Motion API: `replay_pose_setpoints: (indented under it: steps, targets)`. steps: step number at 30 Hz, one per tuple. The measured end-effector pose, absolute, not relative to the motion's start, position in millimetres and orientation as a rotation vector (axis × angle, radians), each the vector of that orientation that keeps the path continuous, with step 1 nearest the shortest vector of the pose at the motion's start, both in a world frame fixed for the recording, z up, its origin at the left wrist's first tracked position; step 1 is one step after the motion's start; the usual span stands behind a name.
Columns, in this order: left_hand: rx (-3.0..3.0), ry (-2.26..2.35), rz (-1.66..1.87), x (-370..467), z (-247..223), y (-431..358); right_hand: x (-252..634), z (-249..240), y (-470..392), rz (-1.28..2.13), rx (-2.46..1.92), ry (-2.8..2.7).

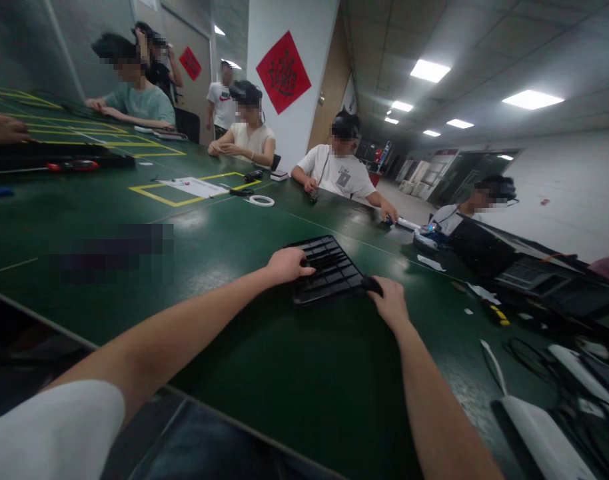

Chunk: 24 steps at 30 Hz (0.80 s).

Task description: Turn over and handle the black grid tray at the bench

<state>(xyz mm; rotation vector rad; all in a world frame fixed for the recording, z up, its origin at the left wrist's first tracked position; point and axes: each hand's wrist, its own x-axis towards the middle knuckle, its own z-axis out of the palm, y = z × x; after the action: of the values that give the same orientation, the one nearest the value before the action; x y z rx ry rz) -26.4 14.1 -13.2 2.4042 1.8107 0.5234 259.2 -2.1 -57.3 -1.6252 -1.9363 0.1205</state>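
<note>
A flat black slotted tray [329, 270], divided by thin ribs into a grid, sits in front of me over the green table. My left hand [286, 265] is closed on its left edge, thumb over the top side. By the tray's right corner, my right hand [390, 300] is closed around a small rounded black object [372, 286]. That object touches or nearly touches the tray; I cannot tell which. The fingers beneath both things are hidden.
On the right lie a white power strip [542, 427], cables and a large black equipment case [539, 277]. A roll of white tape [261, 201] and a red screwdriver [72, 165] lie farther off. Several people sit around the green table [224, 233].
</note>
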Motion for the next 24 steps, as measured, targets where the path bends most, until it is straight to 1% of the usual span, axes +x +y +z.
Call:
replay_pose_setpoints:
  steps: [3, 6, 8, 11, 13, 16, 21, 24]
  targets:
    - [2.357, 2.027, 0.321, -53.8, -6.6, 25.5, 285.8, -44.4, -11.1, -0.020, -2.104, -1.694]
    - [2.253, 2.177, 0.178, -76.3, 2.7, 32.1, 296.3, -36.0, -19.1, -0.110, -2.273, -1.433]
    - [2.201, 2.190, 0.110, -86.0, 8.2, 33.9, 300.0, -35.0, -21.0, -0.053, -2.358, -1.308]
    - [2.174, 2.165, 0.079, -91.0, 9.9, 35.1, 306.4, -39.2, -18.1, 0.149, -2.436, -1.289]
    - [2.178, 2.182, 0.128, -88.0, 5.7, 35.7, 308.7, -42.7, -14.1, 0.192, -2.392, -1.399]
    - [2.189, 2.176, 0.276, -75.0, -5.0, 35.3, 299.3, -45.1, -9.0, 0.149, -2.282, -1.570]
    - [2.203, 1.912, 0.631, -39.6, -19.6, 27.4, 249.6, -47.3, -9.1, -0.051, -2.028, -1.871]
    - [2.180, 1.748, 0.783, -19.5, -25.6, 19.2, 222.7, -52.7, -9.2, -0.094, -1.804, -1.971]
